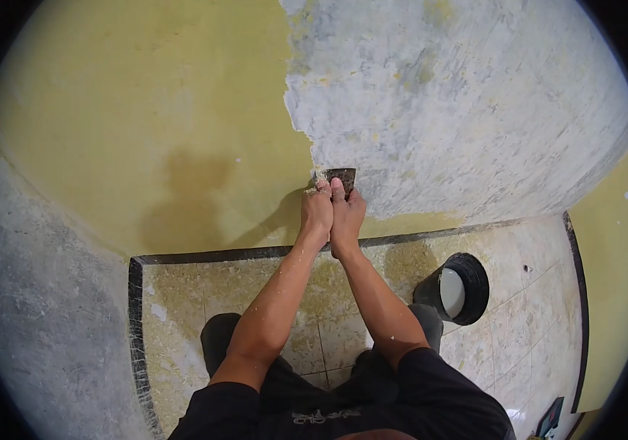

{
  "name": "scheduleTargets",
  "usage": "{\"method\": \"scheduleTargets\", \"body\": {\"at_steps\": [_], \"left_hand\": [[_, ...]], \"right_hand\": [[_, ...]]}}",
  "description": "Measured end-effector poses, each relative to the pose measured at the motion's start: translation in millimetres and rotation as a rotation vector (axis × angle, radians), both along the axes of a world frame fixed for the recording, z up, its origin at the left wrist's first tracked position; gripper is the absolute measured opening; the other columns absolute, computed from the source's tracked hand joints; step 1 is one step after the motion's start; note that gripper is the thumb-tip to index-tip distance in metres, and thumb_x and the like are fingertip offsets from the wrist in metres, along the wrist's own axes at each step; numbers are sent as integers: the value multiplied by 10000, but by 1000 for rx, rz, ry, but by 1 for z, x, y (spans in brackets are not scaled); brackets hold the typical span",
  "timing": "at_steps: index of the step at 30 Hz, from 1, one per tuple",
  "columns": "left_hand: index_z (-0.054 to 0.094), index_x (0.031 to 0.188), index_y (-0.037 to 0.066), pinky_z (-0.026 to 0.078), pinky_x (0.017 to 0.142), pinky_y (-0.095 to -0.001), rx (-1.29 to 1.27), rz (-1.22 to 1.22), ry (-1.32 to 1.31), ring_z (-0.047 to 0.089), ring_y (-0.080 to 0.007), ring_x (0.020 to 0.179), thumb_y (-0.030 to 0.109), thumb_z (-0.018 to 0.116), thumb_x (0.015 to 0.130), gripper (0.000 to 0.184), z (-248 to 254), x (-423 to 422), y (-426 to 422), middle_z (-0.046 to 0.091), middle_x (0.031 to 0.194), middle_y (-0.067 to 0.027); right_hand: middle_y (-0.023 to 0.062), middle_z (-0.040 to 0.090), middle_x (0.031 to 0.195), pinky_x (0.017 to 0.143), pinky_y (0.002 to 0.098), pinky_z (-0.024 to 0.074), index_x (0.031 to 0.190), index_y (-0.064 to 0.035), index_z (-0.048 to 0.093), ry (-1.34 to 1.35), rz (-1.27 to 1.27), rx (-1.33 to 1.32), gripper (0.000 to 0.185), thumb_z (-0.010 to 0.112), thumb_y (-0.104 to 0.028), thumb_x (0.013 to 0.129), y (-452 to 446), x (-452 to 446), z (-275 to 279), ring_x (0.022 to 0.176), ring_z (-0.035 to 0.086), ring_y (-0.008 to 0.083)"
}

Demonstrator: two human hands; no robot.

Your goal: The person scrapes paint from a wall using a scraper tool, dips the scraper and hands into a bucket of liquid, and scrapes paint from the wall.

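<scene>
Both hands (333, 209) on a dark scraper (343, 176) — blade against yellow wall (204, 117).

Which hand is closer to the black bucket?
The right hand, on the bucket side of the dark scraper; the left hand, beside it, is farther from the bucket.

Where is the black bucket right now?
In the head view, the black bucket is on the person's right, standing on the tiled floor next to the right knee, with whitish stuff inside.
</scene>
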State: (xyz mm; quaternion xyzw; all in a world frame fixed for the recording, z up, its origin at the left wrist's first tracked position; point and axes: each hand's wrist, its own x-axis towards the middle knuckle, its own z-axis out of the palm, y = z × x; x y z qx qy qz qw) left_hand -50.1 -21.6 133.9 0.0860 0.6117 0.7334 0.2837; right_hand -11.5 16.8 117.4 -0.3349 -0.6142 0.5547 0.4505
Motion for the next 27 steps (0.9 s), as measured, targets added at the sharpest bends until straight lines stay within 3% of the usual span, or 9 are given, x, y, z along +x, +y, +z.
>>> {"method": "scheduleTargets", "body": {"at_steps": [2,4,7,8,13,15,19,21,27], "left_hand": [[613,925,-61,469,658,-376,6,7,67,603,-209,773,327,441,961,426,11,-4,2,646,850,-149],[619,1013,-23,452,768,-333,55,-63,-46,559,-163,888,319,460,959,381,25,-10,-2,617,984,-106],[617,1018,-24,445,782,-338,-43,-1,136,553,-167,908,290,470,953,353,-2,-9,-4,613,998,-104],[612,1028,-33,439,787,-345,-57,-16,86,550,-174,915,259,477,947,332,-16,-9,-1,613,1007,-114],[609,1023,-42,435,776,-343,-130,-75,77,554,-176,897,227,474,943,311,-3,-7,-1,617,987,-115],[611,940,-61,449,696,-420,-73,31,116,609,-310,802,265,447,940,365,-8,-3,4,647,884,-204],[609,928,-64,449,695,-422,0,54,97,607,-318,794,264,434,941,373,-11,-4,6,642,864,-219],[607,901,-46,442,693,-344,-108,-8,171,538,-180,758,212,463,942,298,-4,-10,2,607,826,-101],[606,919,-56,448,699,-375,-170,1,264,569,-218,781,246,458,947,338,-16,-10,1,630,861,-148]], "right_hand": [[57,569,627,558,318,409,742,44,586,-52,-13,55,357,578,-272,908,3,-3,15,602,463,123],[58,570,642,564,316,410,756,47,580,134,65,-42,359,576,-279,907,2,-11,25,612,465,122],[60,577,670,577,311,411,778,45,574,14,2,17,355,569,-282,914,-13,-1,18,632,469,118],[67,585,696,588,312,412,802,43,573,61,48,-63,342,558,-277,922,-12,0,1,647,475,122],[76,594,703,601,317,417,818,39,583,35,70,-48,330,539,-266,934,-7,7,3,649,482,128],[77,592,700,600,317,416,818,39,582,-12,65,-45,328,533,-263,938,-4,9,3,645,478,128],[55,577,700,601,314,414,820,36,570,6,69,-20,319,528,-256,941,-2,2,7,657,467,117],[46,573,701,600,312,413,819,34,569,41,78,-47,313,529,-252,941,-4,2,6,660,464,113],[26,573,712,589,286,403,829,22,577,154,60,-58,286,539,-240,937,-8,-4,-11,663,454,93]]}}
